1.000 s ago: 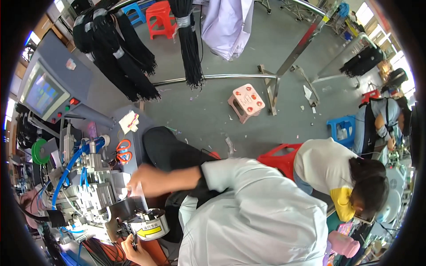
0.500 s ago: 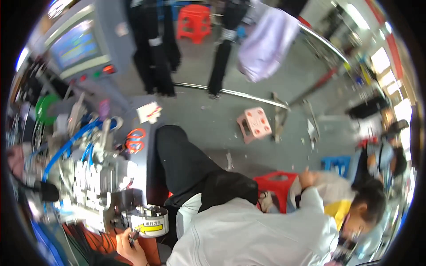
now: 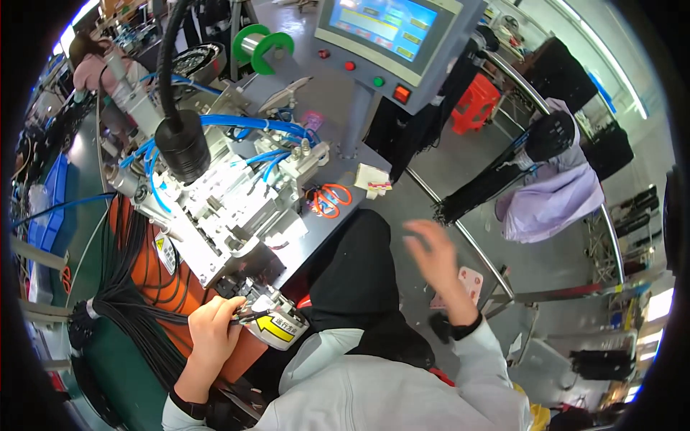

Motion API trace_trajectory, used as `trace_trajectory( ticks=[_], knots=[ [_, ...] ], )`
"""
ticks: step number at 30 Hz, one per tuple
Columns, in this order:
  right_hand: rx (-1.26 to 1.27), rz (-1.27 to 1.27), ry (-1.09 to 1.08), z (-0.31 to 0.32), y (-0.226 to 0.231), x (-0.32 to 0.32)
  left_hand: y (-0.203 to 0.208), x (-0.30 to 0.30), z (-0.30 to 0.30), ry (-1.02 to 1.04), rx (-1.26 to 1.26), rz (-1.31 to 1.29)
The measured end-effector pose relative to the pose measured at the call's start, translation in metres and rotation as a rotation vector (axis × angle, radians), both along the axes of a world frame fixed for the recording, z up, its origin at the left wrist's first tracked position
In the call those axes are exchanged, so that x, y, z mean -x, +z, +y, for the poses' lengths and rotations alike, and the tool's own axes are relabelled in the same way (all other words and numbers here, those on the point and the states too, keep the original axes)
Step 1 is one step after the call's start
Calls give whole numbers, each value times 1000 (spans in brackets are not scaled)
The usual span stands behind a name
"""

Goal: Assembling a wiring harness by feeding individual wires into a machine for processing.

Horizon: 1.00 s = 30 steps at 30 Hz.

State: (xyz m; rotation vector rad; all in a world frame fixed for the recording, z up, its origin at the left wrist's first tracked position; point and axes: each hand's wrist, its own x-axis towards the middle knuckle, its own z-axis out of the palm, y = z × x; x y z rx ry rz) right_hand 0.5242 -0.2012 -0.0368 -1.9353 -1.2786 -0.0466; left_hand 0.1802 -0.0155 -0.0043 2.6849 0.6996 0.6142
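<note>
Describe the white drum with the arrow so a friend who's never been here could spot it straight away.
Find the big silver machine below and left of the screen. By its lower end, beside the person's left hand, is a squat white drum. A thick yellow arrow sets it apart from its neighbours.
</note>
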Motion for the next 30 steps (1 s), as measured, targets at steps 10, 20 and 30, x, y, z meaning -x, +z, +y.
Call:
trace_trajectory(
  ticks=[10,20,30],
  knots=[
    [-1,747,979,192,-19,208,-25,56,58,2,64,16],
    [-333,1017,881,221,-94,298,-93,130,87,38,-249,-305],
    [-498,922,825,210,-102,315,-113,139,75,29,-313,-282]
  ],
)
